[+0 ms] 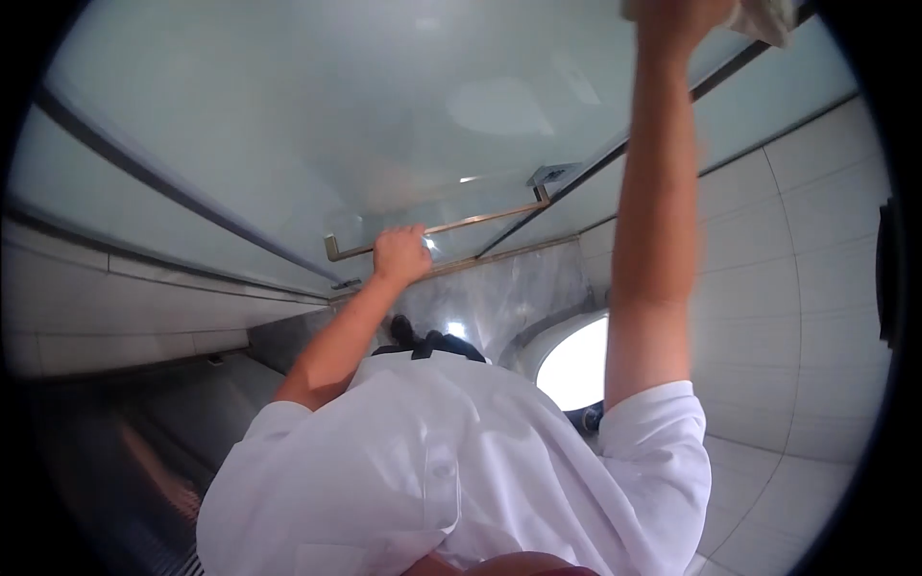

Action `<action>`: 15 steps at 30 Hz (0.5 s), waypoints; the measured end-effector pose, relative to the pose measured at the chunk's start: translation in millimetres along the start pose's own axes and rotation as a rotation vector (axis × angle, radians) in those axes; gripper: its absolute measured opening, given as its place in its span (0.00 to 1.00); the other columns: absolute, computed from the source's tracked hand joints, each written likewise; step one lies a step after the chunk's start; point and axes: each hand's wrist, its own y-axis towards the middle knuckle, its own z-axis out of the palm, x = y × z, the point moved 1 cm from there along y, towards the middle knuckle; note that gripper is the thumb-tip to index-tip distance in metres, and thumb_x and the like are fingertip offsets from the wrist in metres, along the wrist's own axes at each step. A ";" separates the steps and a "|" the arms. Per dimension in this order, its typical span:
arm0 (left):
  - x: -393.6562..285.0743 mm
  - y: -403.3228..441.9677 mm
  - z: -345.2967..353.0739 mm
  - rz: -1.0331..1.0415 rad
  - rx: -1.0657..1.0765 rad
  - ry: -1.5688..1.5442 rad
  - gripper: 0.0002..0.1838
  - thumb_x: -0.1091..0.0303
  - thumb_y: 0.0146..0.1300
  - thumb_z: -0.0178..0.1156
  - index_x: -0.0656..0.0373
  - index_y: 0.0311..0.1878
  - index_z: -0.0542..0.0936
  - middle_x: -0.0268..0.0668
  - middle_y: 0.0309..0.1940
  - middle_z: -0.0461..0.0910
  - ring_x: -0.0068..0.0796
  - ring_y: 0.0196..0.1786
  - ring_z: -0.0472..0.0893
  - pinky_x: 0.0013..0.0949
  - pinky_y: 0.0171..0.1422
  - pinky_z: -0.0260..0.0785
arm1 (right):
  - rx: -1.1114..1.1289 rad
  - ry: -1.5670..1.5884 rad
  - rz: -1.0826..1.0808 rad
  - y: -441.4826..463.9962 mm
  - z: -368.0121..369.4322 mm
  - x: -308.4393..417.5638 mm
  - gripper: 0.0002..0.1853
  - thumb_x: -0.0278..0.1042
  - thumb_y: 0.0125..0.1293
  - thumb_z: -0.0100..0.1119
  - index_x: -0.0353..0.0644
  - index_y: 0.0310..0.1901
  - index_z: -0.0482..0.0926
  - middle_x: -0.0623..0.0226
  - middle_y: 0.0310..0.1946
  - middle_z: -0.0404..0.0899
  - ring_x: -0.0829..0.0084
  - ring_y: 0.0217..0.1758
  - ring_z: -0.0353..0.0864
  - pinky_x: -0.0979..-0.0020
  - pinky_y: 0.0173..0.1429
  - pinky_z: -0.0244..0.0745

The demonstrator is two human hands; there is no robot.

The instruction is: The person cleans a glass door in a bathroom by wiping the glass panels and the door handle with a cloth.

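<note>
A metal bar handle [485, 218] runs across a large frosted glass panel [317, 106] in front of me. My left hand [401, 253] is closed around the left part of this bar. Stretched far up at the top right, my right hand [680, 17] holds a pale cloth [768, 19] against or close to the glass, near a dark frame strip. The top edge of the view cuts off part of that hand, so not all its fingers show. A metal fitting [554, 174] sits by the bar's right end.
White tiled wall [744, 259] stands to the right, with a dark object [885, 274] on it. Below my right arm is a bright white oval fixture [576, 365]. Grey marble-like floor [480, 288] lies beneath the handle. A dark surface [182, 403] is at lower left.
</note>
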 end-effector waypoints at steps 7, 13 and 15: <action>-1.7 3.8 -5.7 -0.011 0.036 -0.002 0.12 0.67 0.46 0.59 0.57 0.36 0.77 0.42 0.33 0.81 0.45 0.38 0.81 0.46 0.45 0.71 | 0.137 -0.054 0.161 -267.7 31.9 89.8 0.31 0.29 0.63 0.46 0.40 0.70 0.60 0.41 0.75 0.43 0.33 0.78 0.34 0.37 0.75 0.32; 4.3 1.5 6.0 -0.020 0.072 0.078 0.12 0.65 0.48 0.60 0.57 0.36 0.76 0.43 0.32 0.81 0.46 0.36 0.82 0.47 0.43 0.72 | 0.258 -0.049 0.275 -141.6 17.0 43.2 0.26 0.32 0.62 0.52 0.38 0.63 0.68 0.49 0.71 0.54 0.41 0.74 0.48 0.45 0.73 0.45; 5.5 5.4 5.5 -0.015 0.075 0.090 0.12 0.64 0.48 0.60 0.57 0.36 0.75 0.43 0.31 0.81 0.46 0.36 0.82 0.47 0.42 0.72 | 0.174 -0.046 0.277 -62.7 6.8 12.2 0.24 0.36 0.66 0.50 0.37 0.63 0.70 0.50 0.67 0.62 0.48 0.70 0.58 0.50 0.72 0.53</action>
